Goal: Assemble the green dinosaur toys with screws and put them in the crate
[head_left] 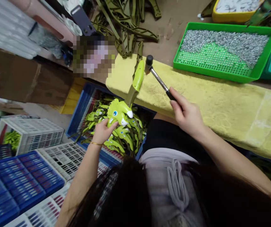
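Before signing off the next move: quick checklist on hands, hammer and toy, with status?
Grip, left hand on green dinosaur toy: ok, held at its head.
Grip, right hand on hammer: ok, held at the black handle.
Hammer head apart from left hand: ok.
Toy's far end touching yellow towel: cannot tell.
Metal pins in green tray: ok, plenty.
Pin already in the toy: cannot tell, none visible.
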Tool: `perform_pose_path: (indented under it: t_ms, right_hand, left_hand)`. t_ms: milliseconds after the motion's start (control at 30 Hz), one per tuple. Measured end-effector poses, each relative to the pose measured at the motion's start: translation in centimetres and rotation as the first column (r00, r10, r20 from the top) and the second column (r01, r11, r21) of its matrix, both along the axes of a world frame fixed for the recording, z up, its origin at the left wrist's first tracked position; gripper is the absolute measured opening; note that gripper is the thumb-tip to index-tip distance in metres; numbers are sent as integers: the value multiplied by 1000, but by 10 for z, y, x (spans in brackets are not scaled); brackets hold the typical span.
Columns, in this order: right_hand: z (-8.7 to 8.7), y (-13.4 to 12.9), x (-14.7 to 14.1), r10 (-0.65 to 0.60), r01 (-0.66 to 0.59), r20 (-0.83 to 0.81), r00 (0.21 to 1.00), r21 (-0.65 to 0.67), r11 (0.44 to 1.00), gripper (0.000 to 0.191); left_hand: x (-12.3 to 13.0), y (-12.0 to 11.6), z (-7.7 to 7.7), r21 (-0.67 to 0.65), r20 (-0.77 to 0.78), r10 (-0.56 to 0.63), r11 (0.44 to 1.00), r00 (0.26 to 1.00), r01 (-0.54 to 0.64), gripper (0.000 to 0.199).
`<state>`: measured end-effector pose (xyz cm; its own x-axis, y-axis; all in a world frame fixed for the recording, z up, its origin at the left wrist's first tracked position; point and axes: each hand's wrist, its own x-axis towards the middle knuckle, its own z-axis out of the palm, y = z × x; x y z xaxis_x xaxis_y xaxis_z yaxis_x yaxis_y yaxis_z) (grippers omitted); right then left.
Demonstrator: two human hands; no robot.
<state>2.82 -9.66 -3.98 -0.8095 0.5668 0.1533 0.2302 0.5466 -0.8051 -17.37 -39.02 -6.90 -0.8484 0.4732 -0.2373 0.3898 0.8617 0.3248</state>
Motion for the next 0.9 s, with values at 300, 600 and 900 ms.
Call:
perform_pose_path:
  t_ms: [300,600,900]
  right_hand:
    - [-20,-30,-16,107,-127,122,987,175,976,44]
    - [2,-16,-7,130,-146,119,984,141,979,43]
    - [59,-12,-7,227,-241,82,970,394,887,41]
  left_hand:
    - [1,-1,5,-58,-154,-79,996,985,70,45]
    - [26,28,-7,-5,-71,-26,1000,997,25,45]
    - [45,58,-20,6,-8,-8,1000,1000,8,42]
